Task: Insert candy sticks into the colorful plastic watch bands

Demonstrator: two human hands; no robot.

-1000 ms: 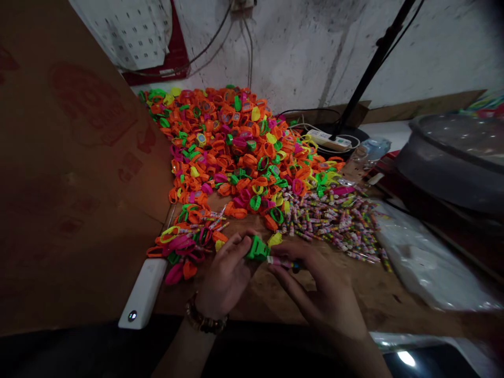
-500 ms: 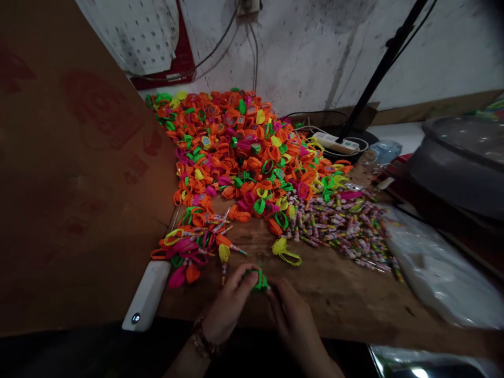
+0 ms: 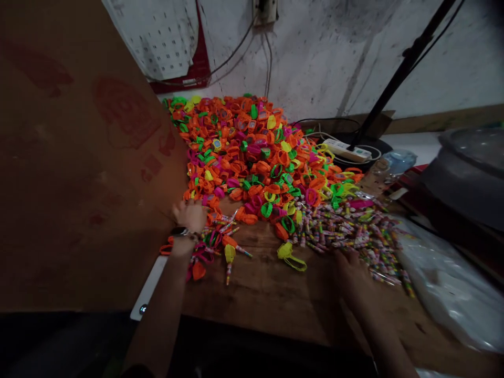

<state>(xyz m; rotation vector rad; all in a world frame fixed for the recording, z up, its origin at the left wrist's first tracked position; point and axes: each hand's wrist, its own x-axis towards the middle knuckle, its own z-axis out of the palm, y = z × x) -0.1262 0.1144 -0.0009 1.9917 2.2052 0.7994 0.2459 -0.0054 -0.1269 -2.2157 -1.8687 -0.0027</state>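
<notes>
A big pile of orange, green, yellow and pink toy watches (image 3: 255, 152) covers the back of the wooden table. My left hand (image 3: 191, 216) is over the pile's front left edge with its fingers spread, by the cardboard box. Below it lies a small group of watches with candy sticks (image 3: 214, 236). My right hand (image 3: 350, 265) reaches the near edge of the heap of wrapped candy sticks (image 3: 346, 226); its fingertips are dim, and what they hold cannot be made out. A yellow watch (image 3: 291, 256) lies alone between the hands.
A tall cardboard box (image 3: 86, 173) stands at the left, beside a white power bank (image 3: 149, 289). At the right are clear plastic bags (image 3: 444, 283) and a grey tub (image 3: 468, 168). A black stand (image 3: 394, 79) and a power strip (image 3: 346, 149) are behind.
My hands have parted from the green watch they held together. The left moved up and left to the watches, the right moved right to the candy sticks. The view has shifted slightly.
</notes>
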